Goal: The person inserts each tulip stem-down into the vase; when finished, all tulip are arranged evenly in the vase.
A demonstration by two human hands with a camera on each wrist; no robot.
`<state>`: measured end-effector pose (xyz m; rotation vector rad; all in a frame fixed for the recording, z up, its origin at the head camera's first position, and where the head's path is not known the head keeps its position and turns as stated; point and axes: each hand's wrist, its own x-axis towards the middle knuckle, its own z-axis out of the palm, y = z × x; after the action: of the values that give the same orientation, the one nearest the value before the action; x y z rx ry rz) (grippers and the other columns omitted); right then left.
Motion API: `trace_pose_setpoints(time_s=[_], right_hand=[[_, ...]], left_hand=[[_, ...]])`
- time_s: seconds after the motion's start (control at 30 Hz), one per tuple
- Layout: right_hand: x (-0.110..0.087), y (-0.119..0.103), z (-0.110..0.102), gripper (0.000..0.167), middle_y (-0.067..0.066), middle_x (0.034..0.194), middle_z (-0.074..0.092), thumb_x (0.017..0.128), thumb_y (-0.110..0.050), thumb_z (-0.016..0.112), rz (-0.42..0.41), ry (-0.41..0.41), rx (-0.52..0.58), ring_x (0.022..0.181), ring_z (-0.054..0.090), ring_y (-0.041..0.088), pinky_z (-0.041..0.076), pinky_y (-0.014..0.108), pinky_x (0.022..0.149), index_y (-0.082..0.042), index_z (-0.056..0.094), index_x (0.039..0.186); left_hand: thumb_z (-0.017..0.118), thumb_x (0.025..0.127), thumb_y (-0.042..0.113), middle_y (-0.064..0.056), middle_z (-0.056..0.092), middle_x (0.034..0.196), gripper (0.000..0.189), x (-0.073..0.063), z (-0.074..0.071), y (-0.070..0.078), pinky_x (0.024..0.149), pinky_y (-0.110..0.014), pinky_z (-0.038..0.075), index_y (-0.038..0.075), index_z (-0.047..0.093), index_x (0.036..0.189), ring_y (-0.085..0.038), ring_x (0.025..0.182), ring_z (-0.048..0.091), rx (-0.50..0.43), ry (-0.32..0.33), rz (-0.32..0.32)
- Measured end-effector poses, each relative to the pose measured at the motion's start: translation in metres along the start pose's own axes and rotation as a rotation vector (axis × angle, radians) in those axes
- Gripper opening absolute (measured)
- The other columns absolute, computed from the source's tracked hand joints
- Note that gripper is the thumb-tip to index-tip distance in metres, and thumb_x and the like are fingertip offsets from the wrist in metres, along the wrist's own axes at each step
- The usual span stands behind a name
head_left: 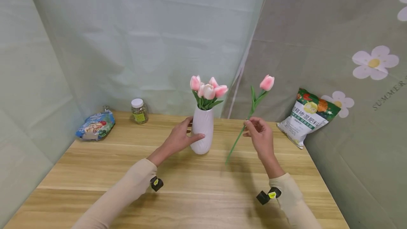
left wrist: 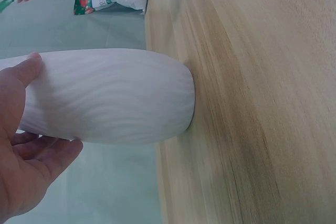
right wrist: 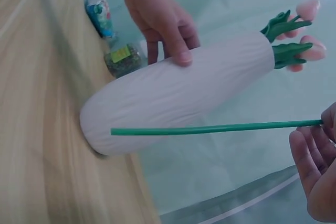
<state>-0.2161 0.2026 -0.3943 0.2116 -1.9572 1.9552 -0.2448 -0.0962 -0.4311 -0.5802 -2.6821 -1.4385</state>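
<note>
A white ribbed vase (head_left: 202,131) stands upright on the wooden table, with several pink tulips (head_left: 208,92) in its mouth. My left hand (head_left: 179,136) grips the vase from its left side, thumb across the front and fingers behind. In the left wrist view the vase's base (left wrist: 178,98) rests on the tabletop. To the right of the vase, my right hand (head_left: 262,139) pinches a single pink tulip (head_left: 267,82) partway along its green stem. The stem's lower end (right wrist: 123,131) hangs in the air, pointing down and left, apart from the vase.
At the back left lie a blue packet (head_left: 96,125) and a white-capped jar (head_left: 139,111) of small bits. A green and white fertilizer bag (head_left: 306,117) leans against the right-hand curtain. Cloth curtains (head_left: 152,45) close off the table's back and sides.
</note>
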Motion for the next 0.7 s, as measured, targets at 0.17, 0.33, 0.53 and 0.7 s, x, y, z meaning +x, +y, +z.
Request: trace_pose_setpoints(time_s=[0.17, 0.33, 0.53, 0.7], right_hand=[[0.004, -0.007, -0.002, 0.014, 0.001, 0.088, 0.069, 0.099, -0.008, 0.067, -0.020, 0.017, 0.010, 0.075, 0.069, 0.012, 0.063, 0.027, 0.063, 0.006, 0.064, 0.102], [0.010, -0.016, -0.002, 0.008, 0.011, 0.093, 0.071, 0.099, -0.003, 0.066, -0.083, 0.030, 0.046, 0.075, 0.069, 0.012, 0.063, 0.027, 0.061, 0.005, 0.066, 0.100], [0.017, -0.028, -0.002, 0.015, 0.008, 0.096, 0.073, 0.099, -0.003, 0.065, -0.157, 0.037, 0.058, 0.076, 0.070, 0.012, 0.062, 0.026, 0.060, 0.012, 0.065, 0.102], [0.022, -0.036, -0.001, 0.016, 0.001, 0.094, 0.074, 0.099, -0.005, 0.067, -0.205, 0.035, 0.082, 0.077, 0.071, 0.016, 0.062, 0.026, 0.059, 0.010, 0.066, 0.102]], left_hand=[[0.078, 0.088, 0.050, -0.015, 0.054, 0.147, 0.087, -0.001, 0.000, 0.001, 0.102, -0.052, 0.055, 0.006, 0.040, 0.153, -0.033, 0.126, 0.060, 0.001, -0.002, -0.004], [0.078, 0.088, 0.049, -0.015, 0.054, 0.147, 0.087, 0.000, 0.000, 0.001, 0.102, -0.052, 0.055, 0.006, 0.040, 0.153, -0.033, 0.127, 0.060, 0.010, -0.001, -0.002], [0.079, 0.088, 0.049, -0.015, 0.054, 0.147, 0.087, 0.000, 0.000, 0.000, 0.101, -0.050, 0.056, 0.006, 0.040, 0.153, -0.033, 0.126, 0.061, 0.013, 0.001, 0.000], [0.079, 0.088, 0.048, -0.016, 0.053, 0.147, 0.087, 0.001, 0.001, -0.001, 0.102, -0.052, 0.055, 0.005, 0.040, 0.153, -0.034, 0.127, 0.060, 0.012, 0.000, -0.001]])
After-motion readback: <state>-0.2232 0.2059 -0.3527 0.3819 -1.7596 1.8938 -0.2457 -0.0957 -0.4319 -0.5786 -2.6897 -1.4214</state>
